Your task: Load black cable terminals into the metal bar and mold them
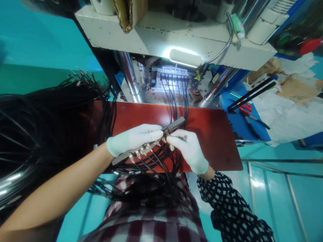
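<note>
Both my hands wear white gloves over a red-brown board (pixel 214 138). My left hand (pixel 135 138) is closed along a long grey metal bar (pixel 174 124) that lies slantwise, with a row of metal-tipped black cables (pixel 159 164) sitting in it. My right hand (pixel 189 148) pinches one cable's metal connector (pixel 182 138) beside the bar's upper end. Further cables run from the bar down toward my lap.
A press machine (pixel 179 39) with a lit lamp (pixel 185 58) stands behind the board; a fixture (pixel 171 76) in it holds several black cables. A big bundle of black cables (pixel 42 129) lies at left. Red-handled scissors (pixel 246 108) rest on a blue surface at right.
</note>
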Action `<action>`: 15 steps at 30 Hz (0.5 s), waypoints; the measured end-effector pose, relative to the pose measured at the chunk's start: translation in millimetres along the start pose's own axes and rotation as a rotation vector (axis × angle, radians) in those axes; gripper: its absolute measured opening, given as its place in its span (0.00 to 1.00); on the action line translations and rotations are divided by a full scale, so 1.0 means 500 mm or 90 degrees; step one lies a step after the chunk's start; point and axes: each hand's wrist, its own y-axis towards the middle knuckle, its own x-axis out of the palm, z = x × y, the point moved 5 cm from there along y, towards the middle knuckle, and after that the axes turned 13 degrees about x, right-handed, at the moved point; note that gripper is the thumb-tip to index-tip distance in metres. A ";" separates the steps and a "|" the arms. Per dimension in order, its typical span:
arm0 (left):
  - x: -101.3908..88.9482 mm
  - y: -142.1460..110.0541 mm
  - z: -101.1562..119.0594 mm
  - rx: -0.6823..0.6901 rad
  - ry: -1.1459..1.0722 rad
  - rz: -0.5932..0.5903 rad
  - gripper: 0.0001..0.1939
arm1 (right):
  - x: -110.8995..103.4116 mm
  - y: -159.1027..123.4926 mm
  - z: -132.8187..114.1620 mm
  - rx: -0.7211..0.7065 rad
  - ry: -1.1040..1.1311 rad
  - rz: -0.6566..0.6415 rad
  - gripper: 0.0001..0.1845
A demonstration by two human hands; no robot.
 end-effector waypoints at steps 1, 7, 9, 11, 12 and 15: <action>0.001 -0.001 0.001 -0.002 0.013 0.001 0.22 | 0.002 0.001 0.000 0.004 -0.002 -0.005 0.12; 0.004 0.003 0.001 0.063 0.121 0.033 0.22 | 0.009 0.008 0.002 0.010 -0.035 0.020 0.15; 0.007 0.002 -0.006 0.055 0.096 0.047 0.22 | 0.005 0.010 0.004 0.006 -0.059 0.011 0.15; 0.010 -0.001 -0.013 0.041 0.054 0.055 0.23 | -0.007 0.009 0.010 0.008 -0.067 -0.011 0.10; 0.011 -0.003 -0.016 0.039 0.036 0.057 0.23 | -0.017 0.007 0.015 0.012 -0.070 -0.022 0.10; 0.008 -0.006 -0.020 0.051 0.007 0.061 0.22 | -0.049 -0.007 0.038 0.042 -0.069 -0.049 0.18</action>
